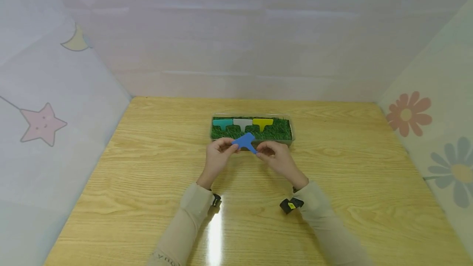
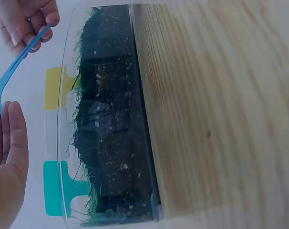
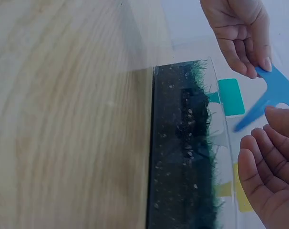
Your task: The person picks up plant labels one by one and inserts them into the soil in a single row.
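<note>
My left hand (image 1: 217,157) pinches one corner of a blue T-shaped plant label (image 1: 244,139) between thumb and fingertips. The label is tilted, its stem pointing down to the right. My right hand (image 1: 278,159) is at the stem's end; in the right wrist view its thumb (image 3: 280,121) and fingers stand apart around the stem. Behind the label is a clear planter box (image 1: 294,130) with green grass (image 1: 282,128) over dark soil (image 2: 116,105). Teal (image 1: 223,122), white (image 1: 242,122) and yellow labels (image 1: 263,122) stand in the grass, left to right.
The box stands on a wood-grain table (image 1: 148,167) towards its far edge. A pale wall (image 1: 236,44) rises behind it, with printed side walls at left (image 1: 44,124) and right (image 1: 406,114). Dark straps (image 1: 292,205) sit on both wrists.
</note>
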